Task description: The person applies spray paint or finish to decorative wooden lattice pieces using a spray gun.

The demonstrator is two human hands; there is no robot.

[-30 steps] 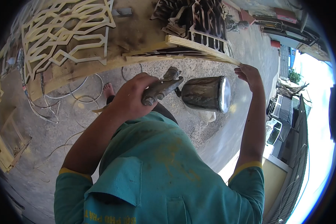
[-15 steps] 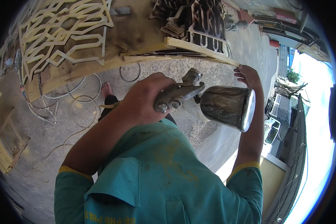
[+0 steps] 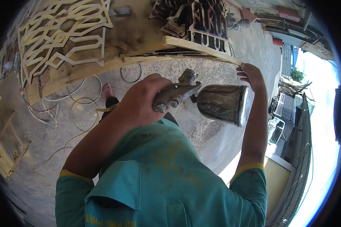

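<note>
Both hands are raised in front of the teal work shirt (image 3: 166, 178). The left hand (image 3: 140, 104) is closed in a firm fist round the grip of a grimy metal spray gun (image 3: 174, 95), whose nozzle points away from the body toward the bench edge. Its paint-streaked steel cup (image 3: 221, 104) lies on its side to the right of the gun body, lid end facing right. The right hand (image 3: 252, 75) is loosely spread, fingers slightly bent, with the fingertips (image 3: 241, 68) resting at the near right corner of a pale plywood board (image 3: 201, 47); whether they pinch it or only touch it I cannot tell. That board lies along the near edge of a sooty brown workbench (image 3: 140, 30) and overhangs it to the right. On top of the board, toward the bench's far right corner, stands a stack of dark-sprayed cut-out fretwork pieces (image 3: 206, 22). Over the bench's left half lies a cream geometric lattice panel (image 3: 60, 34). Below the near edge, on the grey concrete ground (image 3: 45, 132), pale hoses (image 3: 83, 104) lie in loops beside a bare foot (image 3: 108, 90), and a small wooden frame (image 3: 9, 147) lies at the far left.
</note>
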